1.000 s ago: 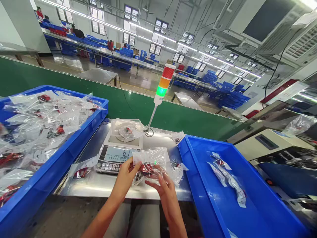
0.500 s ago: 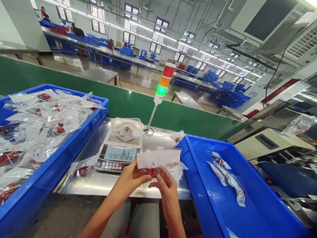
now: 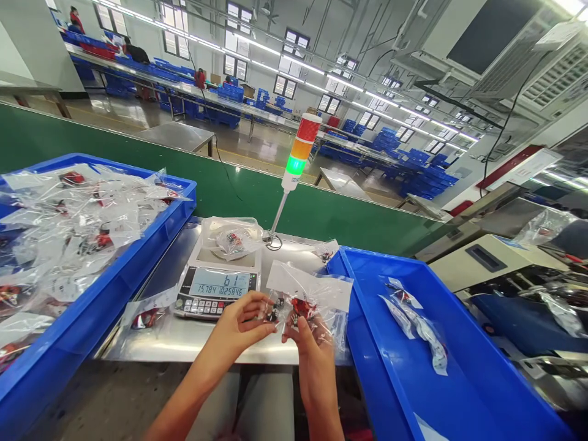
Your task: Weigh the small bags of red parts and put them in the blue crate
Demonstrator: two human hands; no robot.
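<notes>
A clear plastic bag (image 3: 316, 293) with small red and dark parts inside is held up in front of the scale. My right hand (image 3: 315, 352) grips it from below, thumb pressed over the red parts. My left hand (image 3: 245, 321) is closed on the bag's left end, where dark bits show between thumb and fingers. Beyond, the counting scale (image 3: 218, 282) reads 61 and carries another bag of parts (image 3: 234, 242) on its pan. Left of the scale, one more bag (image 3: 149, 315) lies on the metal tabletop (image 3: 202, 340).
At the left stands a blue bin (image 3: 172, 223) heaped with filled bags. A second blue bin (image 3: 459, 392), holding a few bags, sits at the right. A lit signal tower (image 3: 301, 150) rises behind the scale before a green partition (image 3: 367, 223). Further right is a beige machine (image 3: 487, 260).
The bag has turned and spread out, so its red and dark parts show more. My right thumb now presses over them. The whole view has shifted slightly.
</notes>
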